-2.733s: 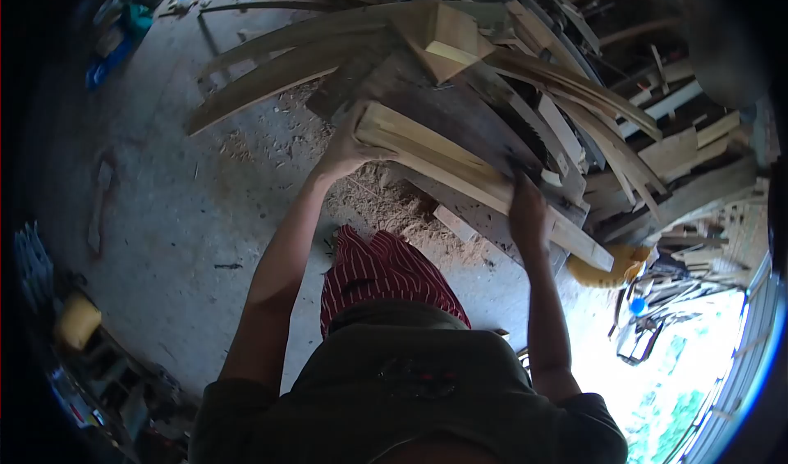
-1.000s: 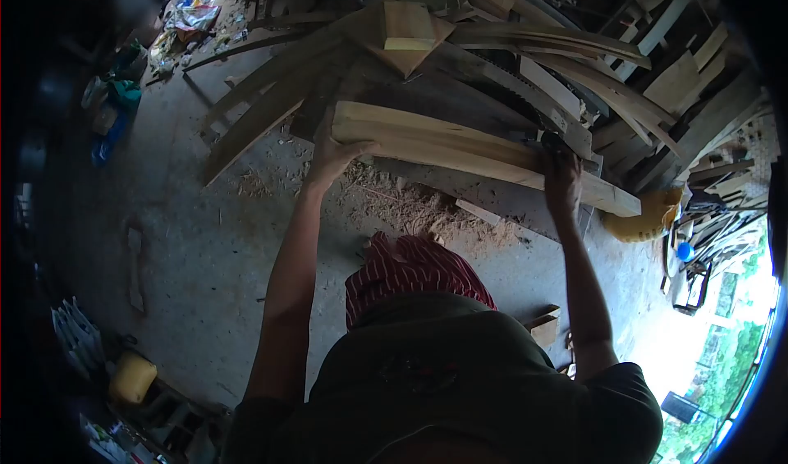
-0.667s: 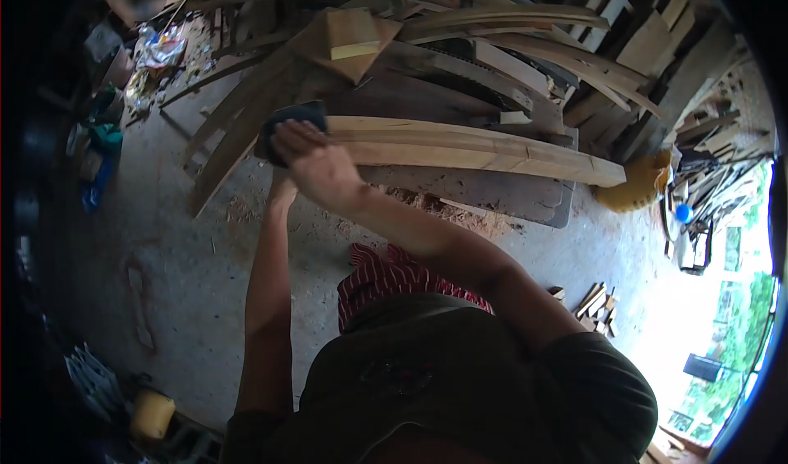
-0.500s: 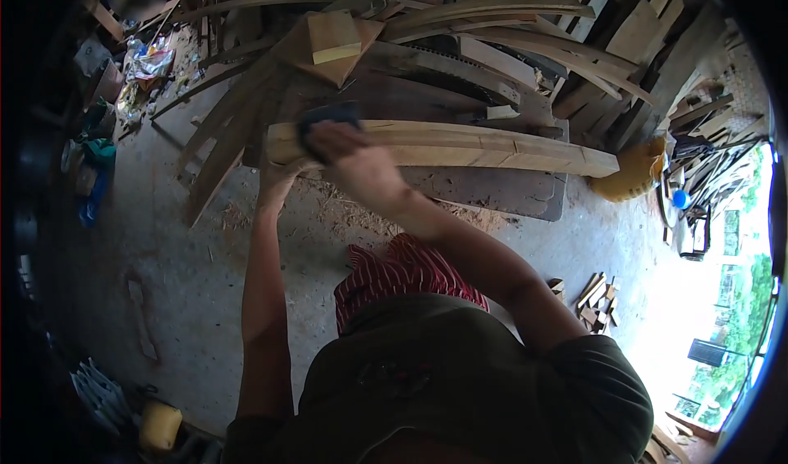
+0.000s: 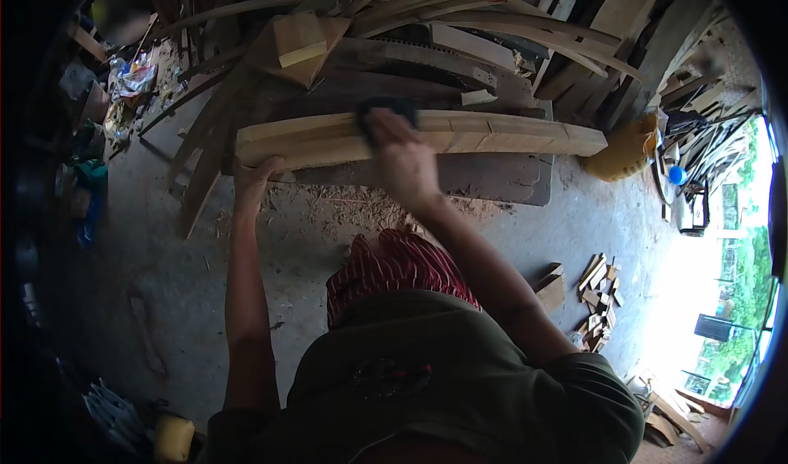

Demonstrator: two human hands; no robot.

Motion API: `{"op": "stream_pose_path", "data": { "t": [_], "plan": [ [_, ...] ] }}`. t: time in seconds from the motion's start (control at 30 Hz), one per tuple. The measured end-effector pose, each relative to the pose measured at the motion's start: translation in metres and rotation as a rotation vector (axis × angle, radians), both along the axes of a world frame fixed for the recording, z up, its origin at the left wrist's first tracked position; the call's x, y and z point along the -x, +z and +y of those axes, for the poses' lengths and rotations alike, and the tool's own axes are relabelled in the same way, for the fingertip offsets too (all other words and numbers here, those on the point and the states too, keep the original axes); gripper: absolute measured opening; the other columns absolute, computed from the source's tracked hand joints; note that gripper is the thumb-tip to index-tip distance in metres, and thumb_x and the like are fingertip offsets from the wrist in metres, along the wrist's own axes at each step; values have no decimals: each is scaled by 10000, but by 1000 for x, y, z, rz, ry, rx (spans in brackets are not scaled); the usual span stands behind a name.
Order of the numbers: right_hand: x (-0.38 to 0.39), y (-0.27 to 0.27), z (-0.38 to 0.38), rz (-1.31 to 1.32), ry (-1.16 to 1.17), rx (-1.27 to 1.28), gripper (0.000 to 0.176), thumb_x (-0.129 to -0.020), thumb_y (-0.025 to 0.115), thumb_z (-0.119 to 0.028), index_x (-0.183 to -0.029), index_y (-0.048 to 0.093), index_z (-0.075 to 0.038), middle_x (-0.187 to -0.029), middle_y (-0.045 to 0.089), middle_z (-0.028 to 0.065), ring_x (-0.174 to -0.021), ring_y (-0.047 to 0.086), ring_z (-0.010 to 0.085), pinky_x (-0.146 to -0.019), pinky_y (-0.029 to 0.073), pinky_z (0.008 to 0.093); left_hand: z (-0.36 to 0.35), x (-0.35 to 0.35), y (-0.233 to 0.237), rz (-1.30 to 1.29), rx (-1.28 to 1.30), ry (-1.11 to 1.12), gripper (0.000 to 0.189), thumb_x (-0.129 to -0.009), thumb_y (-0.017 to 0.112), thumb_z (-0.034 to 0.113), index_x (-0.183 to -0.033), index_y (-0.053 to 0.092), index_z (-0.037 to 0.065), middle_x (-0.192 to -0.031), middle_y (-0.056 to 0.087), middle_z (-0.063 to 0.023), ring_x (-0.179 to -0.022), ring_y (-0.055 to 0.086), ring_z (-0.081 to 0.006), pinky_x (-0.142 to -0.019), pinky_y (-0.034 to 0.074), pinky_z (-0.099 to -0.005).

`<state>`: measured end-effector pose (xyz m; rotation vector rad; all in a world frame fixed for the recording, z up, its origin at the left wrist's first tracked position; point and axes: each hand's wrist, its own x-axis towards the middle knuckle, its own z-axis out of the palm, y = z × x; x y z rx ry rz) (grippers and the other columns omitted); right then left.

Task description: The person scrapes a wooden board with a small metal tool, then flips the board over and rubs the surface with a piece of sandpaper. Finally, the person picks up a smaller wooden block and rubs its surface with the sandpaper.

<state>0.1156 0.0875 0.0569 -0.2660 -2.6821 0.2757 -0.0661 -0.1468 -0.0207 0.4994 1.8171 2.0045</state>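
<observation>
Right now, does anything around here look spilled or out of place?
Yes: what look like wood shavings lie scattered, unswept, on the floor near the beam, and small wood blocks sit in a jumbled heap, unstacked, at the picture's right.

The dark board [image 5: 492,173] carries the beam [image 5: 525,136], which lies across it. On the grey floor [image 5: 197,300] there are shavings [image 5: 353,210], near the board, and small offcuts [image 5: 592,272], in a loose heap.

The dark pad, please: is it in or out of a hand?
In: the right hand lies over the dark pad, fingers across it.
</observation>
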Motion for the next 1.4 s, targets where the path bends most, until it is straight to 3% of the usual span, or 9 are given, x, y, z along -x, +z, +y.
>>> {"op": "stream_pose_path", "data": {
  "t": [0.1,0.23,0.4,0.67,0.8,0.93,1.07,1.3,1.4],
  "plan": [
    [24,4,-38,68,227,33,473,-848,563,14,-1312,614,-63,-1379,590,108,-1302,550,251,-1120,429,374,-2,-3,3,-50,43,19,488,-741,861,108,-1163,633,18,-1052,693,-64,-915,682,-143,-826,567,-300],
    [-42,10,41,-129,-7,-49,454,-885,576,-38,-1338,586,-67,-1425,550,107,-1314,536,248,-1075,476,362,-4,-4,-5,54,-29,43,492,-739,868,113,-1163,636,23,-1046,689,-60,-904,673,-128,-787,565,-280],
    [-93,-4,121,47,-299,-94,320,-939,568,-72,-1246,660,-82,-1306,645,116,-1139,662,254,-954,558,346,-2,-7,-9,13,-23,17,533,-736,878,110,-1188,604,36,-1044,673,-41,-914,651,-106,-738,549,-262],
    [74,5,-76,-145,149,-62,482,-847,667,-133,-1317,607,-46,-1441,539,107,-1389,460,229,-1126,421,330,-1,6,-25,41,-46,-36,692,-741,886,122,-1303,488,58,-1131,630,-53,-971,642,-132,-783,570,-281],
    [115,-15,-94,-51,370,-114,669,-803,722,-169,-1422,500,-50,-1479,502,105,-1393,457,218,-1133,420,336,8,-3,-7,82,-179,73,728,-732,895,131,-1313,463,60,-1133,617,-59,-981,645,-151,-800,580,-296],
    [41,18,-25,-403,103,-158,570,-859,549,-26,-1426,504,-64,-1447,534,142,-1336,519,234,-1007,522,353,4,1,-9,-6,-52,-28,755,-707,899,106,-1319,460,60,-1141,601,-77,-971,651,-153,-727,601,-272],
    [-26,0,75,-94,-213,32,348,-967,519,-66,-1304,607,-55,-1283,658,125,-1116,674,274,-957,557,354,3,-5,1,-19,-75,-12,780,-689,911,109,-1323,460,45,-1134,600,-85,-998,642,-158,-773,602,-278],
    [69,21,-52,-419,21,-79,450,-873,553,-27,-1322,576,-17,-1442,530,98,-1198,618,219,-898,573,345,6,-6,3,77,-91,-2,783,-706,902,103,-1345,454,36,-1187,592,-91,-1032,630,-167,-851,587,-294],
    [126,5,-113,-90,288,-114,523,-820,631,-67,-1339,577,-41,-1429,549,97,-1315,535,228,-1009,521,333,5,1,-8,47,-147,-16,787,-720,895,102,-1358,442,22,-1232,580,-82,-1077,608,-159,-869,573,-297]
  ]
}}
